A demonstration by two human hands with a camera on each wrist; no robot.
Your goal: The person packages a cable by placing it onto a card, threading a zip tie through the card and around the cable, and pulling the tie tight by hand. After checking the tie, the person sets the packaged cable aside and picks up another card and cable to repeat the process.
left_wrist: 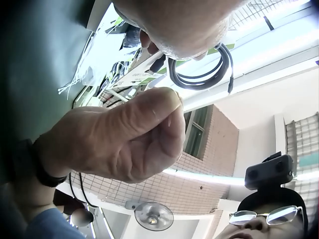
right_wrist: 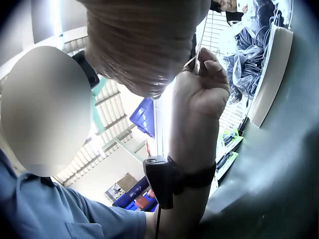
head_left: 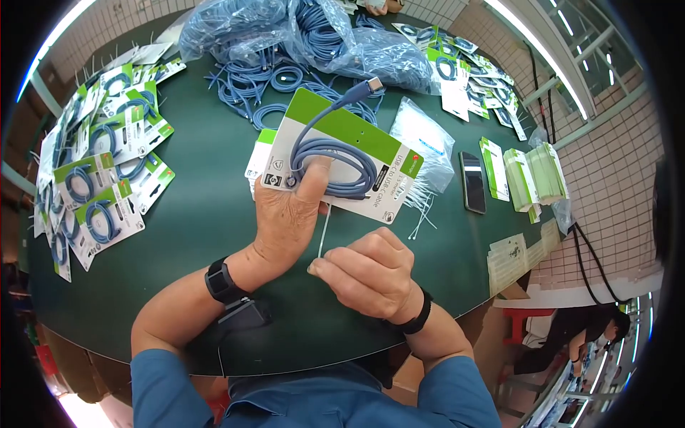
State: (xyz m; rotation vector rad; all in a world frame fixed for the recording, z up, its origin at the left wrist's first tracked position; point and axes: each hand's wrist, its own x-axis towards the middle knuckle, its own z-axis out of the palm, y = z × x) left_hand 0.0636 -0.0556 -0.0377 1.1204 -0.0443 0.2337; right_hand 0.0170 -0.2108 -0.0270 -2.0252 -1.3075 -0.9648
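Observation:
The left hand (head_left: 289,214) grips a green and white cable card (head_left: 385,153), its thumb pressing a coiled blue cable (head_left: 346,165) against the front. The cable's connector (head_left: 367,88) sticks up past the card's top edge. Below the card, the right hand (head_left: 371,274) pinches the lower end of a thin white tie (head_left: 325,232) between thumb and curled fingers. The tie's upper end runs up behind the card, where it is hidden. In the left wrist view the right hand (left_wrist: 124,134) shows its thumb against the bent forefinger.
Carded cables (head_left: 100,221) are piled at the left, more (head_left: 499,93) at the back right. Bagged blue cables (head_left: 321,36) lie at the back. White ties (head_left: 426,207), a phone (head_left: 473,182) and stacked cards (head_left: 548,175) lie on the right of the green table (head_left: 207,207).

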